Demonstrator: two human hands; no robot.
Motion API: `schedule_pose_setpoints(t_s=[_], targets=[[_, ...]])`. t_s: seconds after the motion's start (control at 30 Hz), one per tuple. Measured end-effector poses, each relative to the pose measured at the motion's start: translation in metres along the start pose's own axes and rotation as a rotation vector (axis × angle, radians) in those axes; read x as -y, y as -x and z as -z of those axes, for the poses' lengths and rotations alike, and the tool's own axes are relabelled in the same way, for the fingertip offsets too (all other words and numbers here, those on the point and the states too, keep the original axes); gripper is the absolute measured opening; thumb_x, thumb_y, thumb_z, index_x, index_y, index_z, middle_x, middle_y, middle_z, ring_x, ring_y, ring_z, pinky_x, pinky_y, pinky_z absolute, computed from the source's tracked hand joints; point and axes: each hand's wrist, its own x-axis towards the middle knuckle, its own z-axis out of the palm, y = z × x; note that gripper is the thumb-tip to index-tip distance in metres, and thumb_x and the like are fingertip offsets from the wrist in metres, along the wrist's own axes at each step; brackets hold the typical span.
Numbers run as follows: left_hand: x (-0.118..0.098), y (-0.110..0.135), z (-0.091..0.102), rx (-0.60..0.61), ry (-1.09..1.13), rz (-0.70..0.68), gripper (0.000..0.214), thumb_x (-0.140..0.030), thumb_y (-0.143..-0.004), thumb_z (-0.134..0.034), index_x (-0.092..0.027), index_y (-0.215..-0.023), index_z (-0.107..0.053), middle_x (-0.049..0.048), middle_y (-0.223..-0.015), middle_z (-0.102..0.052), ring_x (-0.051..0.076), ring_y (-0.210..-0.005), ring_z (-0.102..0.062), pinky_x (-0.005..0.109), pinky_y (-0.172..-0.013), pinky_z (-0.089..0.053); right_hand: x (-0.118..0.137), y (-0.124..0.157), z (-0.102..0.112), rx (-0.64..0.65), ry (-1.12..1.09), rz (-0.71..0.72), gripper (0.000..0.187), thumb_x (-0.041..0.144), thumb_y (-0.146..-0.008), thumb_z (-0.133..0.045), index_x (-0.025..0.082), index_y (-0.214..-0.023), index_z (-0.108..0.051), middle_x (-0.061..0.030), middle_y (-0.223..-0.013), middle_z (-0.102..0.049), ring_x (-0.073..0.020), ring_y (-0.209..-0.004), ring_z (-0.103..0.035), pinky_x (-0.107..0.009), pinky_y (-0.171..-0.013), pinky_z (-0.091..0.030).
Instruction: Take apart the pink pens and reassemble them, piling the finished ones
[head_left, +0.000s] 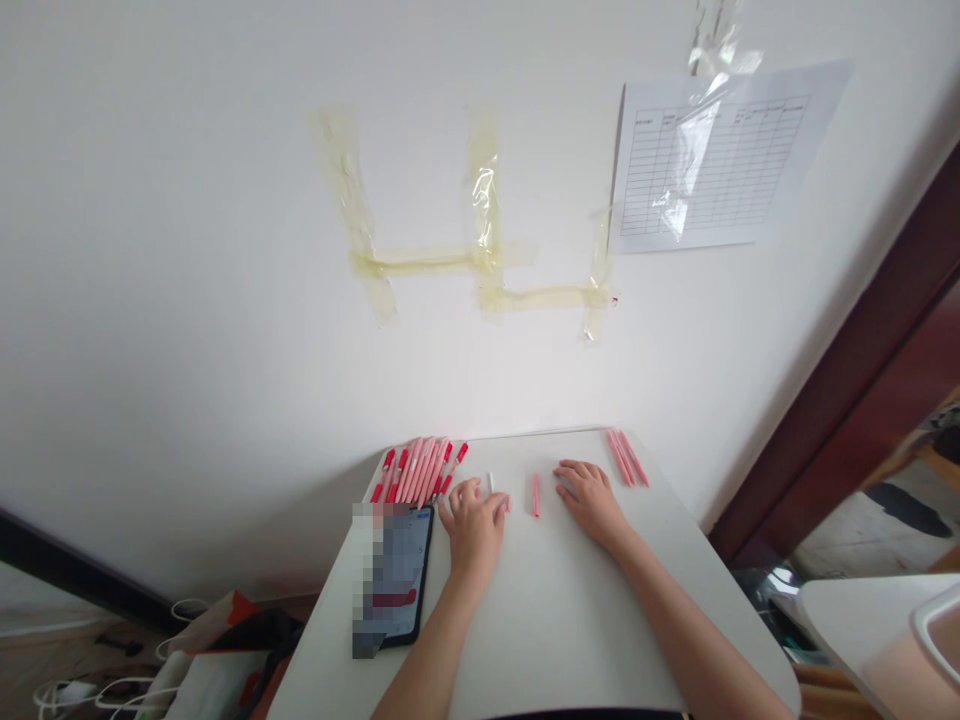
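Observation:
My left hand [474, 520] lies palm down on the white table [555, 620], fingers slightly spread, next to a small white piece [491, 482] and a short pink bit at its fingertips. My right hand [591, 495] also rests flat on the table with its fingers stretched out and holds nothing. A single pink pen part [535, 494] lies between the two hands. A row of several red-capped pink pens [420, 470] lies at the far left of the table. A few pink tubes [627, 458] lie at the far right, just beyond my right hand.
A phone [397, 575] lies on the table's left side beside my left forearm. The table stands against a white wall with tape strips [480, 260] and a printed sheet [712, 160]. Bags and cables [187, 660] lie on the floor at left. A dark door frame [847, 380] rises at right.

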Motion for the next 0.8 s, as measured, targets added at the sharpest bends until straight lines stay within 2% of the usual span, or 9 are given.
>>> schedule_pose_setpoints(t_s=[0.33, 0.57, 0.7, 0.8], targets=[[-0.0034, 0.0024, 0.0056, 0.03, -0.016, 0.02, 0.018, -0.028, -0.084, -0.068, -0.033, -0.098, -0.077, 0.0067, -0.131, -0.058, 0.03, -0.128, -0.044, 0.061, -0.114, -0.025, -0.0022, 0.0, -0.002, -0.013, 0.002, 0.013, 0.032, 0.03, -0.099, -0.047, 0.027, -0.126, -0.065, -0.0063, -0.139, -0.061, -0.0267, -0.128, -0.052, -0.048, -0.113, -0.035], [-0.0004, 0.002, 0.0014, 0.011, 0.001, 0.001, 0.016, -0.023, -0.084, -0.067, -0.03, -0.095, -0.076, 0.007, -0.13, -0.06, 0.031, -0.129, -0.046, 0.064, -0.114, -0.027, -0.0046, 0.0001, -0.0048, -0.04, -0.018, 0.03, 0.03, 0.029, -0.098, -0.051, 0.029, -0.124, -0.066, -0.0063, -0.136, -0.062, -0.0276, -0.126, -0.053, -0.051, -0.112, -0.037], [0.0025, 0.001, -0.0021, -0.061, 0.063, -0.051, 0.017, -0.021, -0.084, -0.066, -0.028, -0.096, -0.075, 0.0073, -0.125, -0.061, 0.029, -0.125, -0.049, 0.061, -0.114, -0.032, -0.0045, 0.0013, -0.004, -0.095, -0.117, 0.038, 0.027, 0.03, -0.098, -0.052, 0.029, -0.12, -0.067, -0.008, -0.131, -0.063, -0.0288, -0.125, -0.052, -0.052, -0.107, -0.042], [0.0043, -0.0003, -0.0044, -0.104, 0.132, -0.111, 0.014, -0.021, -0.085, -0.065, -0.027, -0.095, -0.074, 0.0075, -0.124, -0.06, 0.028, -0.122, -0.051, 0.058, -0.111, -0.038, -0.0001, 0.0028, -0.0007, -0.157, -0.251, 0.066, 0.022, 0.034, -0.099, -0.052, 0.029, -0.11, -0.07, -0.0086, -0.127, -0.062, -0.0282, -0.124, -0.051, -0.05, -0.104, -0.046]])
